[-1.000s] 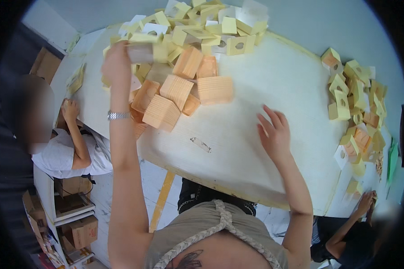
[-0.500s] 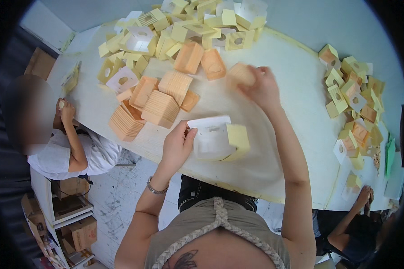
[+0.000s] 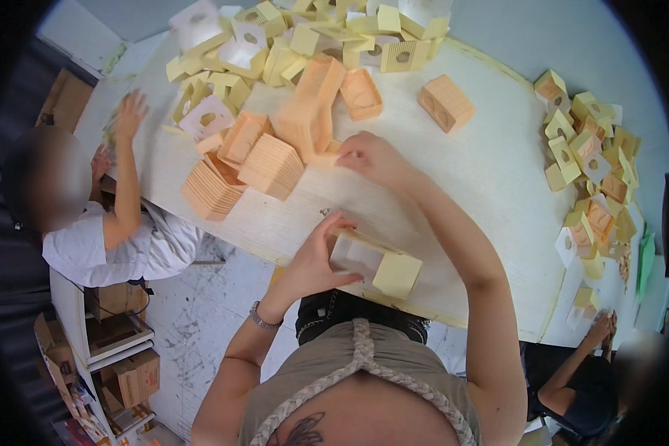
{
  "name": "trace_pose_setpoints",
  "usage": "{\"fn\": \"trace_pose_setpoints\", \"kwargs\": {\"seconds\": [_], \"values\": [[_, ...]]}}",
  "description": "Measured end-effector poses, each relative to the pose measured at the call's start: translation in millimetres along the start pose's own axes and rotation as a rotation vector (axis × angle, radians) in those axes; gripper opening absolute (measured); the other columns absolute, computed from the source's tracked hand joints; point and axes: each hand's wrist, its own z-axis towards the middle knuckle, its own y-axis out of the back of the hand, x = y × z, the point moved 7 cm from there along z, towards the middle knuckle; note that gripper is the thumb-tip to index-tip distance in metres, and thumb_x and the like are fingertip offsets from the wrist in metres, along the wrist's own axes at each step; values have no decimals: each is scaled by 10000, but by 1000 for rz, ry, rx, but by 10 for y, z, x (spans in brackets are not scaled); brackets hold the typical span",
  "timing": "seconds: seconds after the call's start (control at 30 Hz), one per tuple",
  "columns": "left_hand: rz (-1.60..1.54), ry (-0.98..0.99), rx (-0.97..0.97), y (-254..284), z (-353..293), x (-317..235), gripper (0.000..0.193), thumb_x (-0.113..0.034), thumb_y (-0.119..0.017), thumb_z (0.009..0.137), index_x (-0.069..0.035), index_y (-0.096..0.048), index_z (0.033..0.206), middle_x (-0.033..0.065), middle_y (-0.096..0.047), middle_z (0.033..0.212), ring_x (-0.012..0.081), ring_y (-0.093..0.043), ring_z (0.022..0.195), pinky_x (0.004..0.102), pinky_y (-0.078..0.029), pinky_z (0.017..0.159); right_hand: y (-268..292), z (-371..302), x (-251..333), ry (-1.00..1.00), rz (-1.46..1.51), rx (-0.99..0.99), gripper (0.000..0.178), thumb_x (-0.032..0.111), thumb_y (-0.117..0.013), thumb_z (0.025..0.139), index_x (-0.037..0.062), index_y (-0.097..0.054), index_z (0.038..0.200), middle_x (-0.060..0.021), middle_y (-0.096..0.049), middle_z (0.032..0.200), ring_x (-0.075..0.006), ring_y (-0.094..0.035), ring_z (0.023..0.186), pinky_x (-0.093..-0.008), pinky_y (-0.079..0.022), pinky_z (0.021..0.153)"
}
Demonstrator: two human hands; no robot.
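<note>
My left hand (image 3: 316,256) spans a pale yellow paper box (image 3: 398,275) at the table's near edge, thumb and fingers on opposite sides. The box's white inside faces my palm. Farther off, my right hand (image 3: 375,160) has its fingers bent and pinched at the edge of a small orange tray (image 3: 323,157), partly hidden by its neighbours. Beside it stand ribbed orange trays (image 3: 273,167), some nested in stacks, one blurred by motion. A single orange tray (image 3: 446,102) with two round hollows lies apart, right of my right hand.
Yellow boxes with round cut-outs (image 3: 279,59) are heaped along the far edge. A second heap (image 3: 587,141) of boxes and trays lies at the right. A co-worker in white (image 3: 119,238) sits left; another in dark clothing (image 3: 587,386) works at lower right. A shelf (image 3: 119,349) stands lower left.
My right hand has let go of an orange tray at the right and moved left to the stacks. My left hand lowered and turned the yellow box. The left co-worker's hand rose.
</note>
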Motion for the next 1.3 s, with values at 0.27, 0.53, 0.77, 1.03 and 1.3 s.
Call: {"fn": "trace_pose_setpoints", "kwargs": {"seconds": [0.27,0.53,0.77,1.03,1.3], "values": [[222,163,-35,-141,457,-216,747,-84,-711,862,-32,-255,1451,143,-627,1131,198,-615,1043,312,-501,861,1477,-1659,-655,-613,458,-244,283,371,-691,894,94,-689,840,47,-586,741,-72,-495,670,-220,-398,601],[310,5,-382,74,855,-125,258,-91,-572,952,-2,-522,1190,142,-700,982,201,-679,844,311,-528,694,1931,-1946,-525,-534,-211,-816,425,436,-742,829,20,-718,909,-33,-660,814,-168,-551,722,-320,-471,679],[208,20,-340,2,1032,-292,349,-33,-574,920,-27,-504,1262,141,-696,1094,207,-673,916,298,-531,743,531,-1723,247,-46,-91,-409,1072,266,-895,652,45,-299,1516,-183,-483,1374,-318,-513,1227,-369,-431,1020],[624,31,-419,481,714,-155,704,36,-574,842,-90,-320,1487,163,-600,1307,309,-592,1203,359,-503,900,685,-1723,369,-189,-100,-201,1002,151,-890,670,47,-340,1500,-129,-516,1358,-238,-502,1259,-333,-380,1080],[827,-341,-570,219,433,-781,922,-181,-765,806,56,-197,1493,258,-303,1514,419,-295,1397,508,-319,1114,629,-1757,-197,-77,829,-440,880,-84,-729,762,52,-282,1507,-56,-421,1455,-196,-428,1322,-353,-375,1105]]}}
